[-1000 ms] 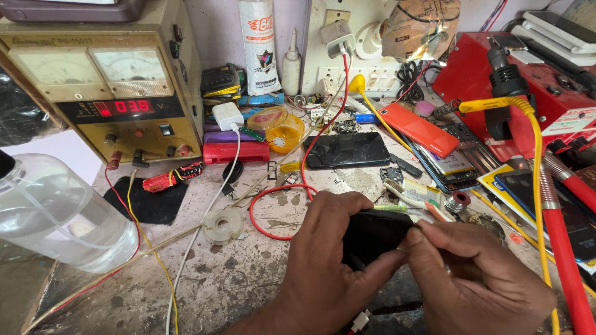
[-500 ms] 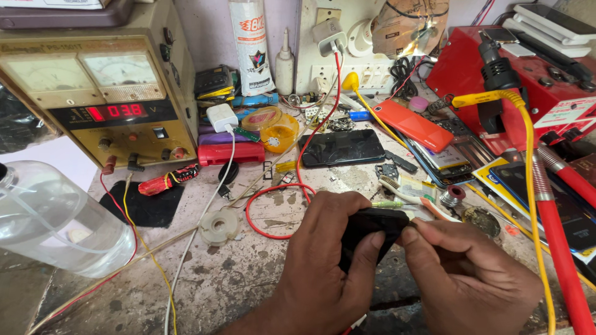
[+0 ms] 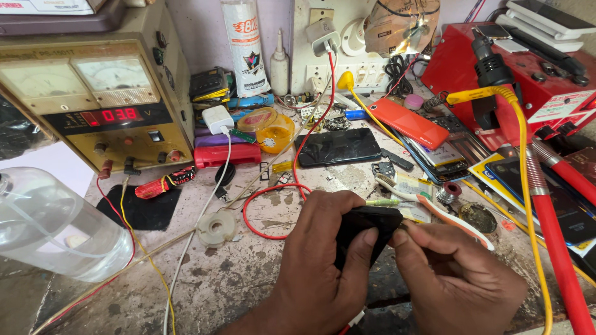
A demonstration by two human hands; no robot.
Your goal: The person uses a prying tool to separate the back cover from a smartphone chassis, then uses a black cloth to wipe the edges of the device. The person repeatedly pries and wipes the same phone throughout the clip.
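My left hand (image 3: 316,273) grips a small black device (image 3: 366,226) above the near edge of a stained workbench (image 3: 236,285), thumb pressed on its lower side. My right hand (image 3: 456,279) pinches the device's right end between thumb and fingertips. The two hands touch around it and hide most of its body. A red wire loop (image 3: 267,211) lies just left of my left hand. A white toothbrush (image 3: 434,211) lies just beyond my right hand.
A power supply (image 3: 105,105) with a red digit display stands at back left, a clear plastic bottle (image 3: 49,229) lies at left. A black phone (image 3: 338,146), an orange phone (image 3: 406,122), a red tool station (image 3: 521,68) and a yellow hose (image 3: 528,174) crowd the back and right.
The hands have kept their grip on the black device and shifted slightly on it. The view has tilted a little; nothing on the bench has moved.
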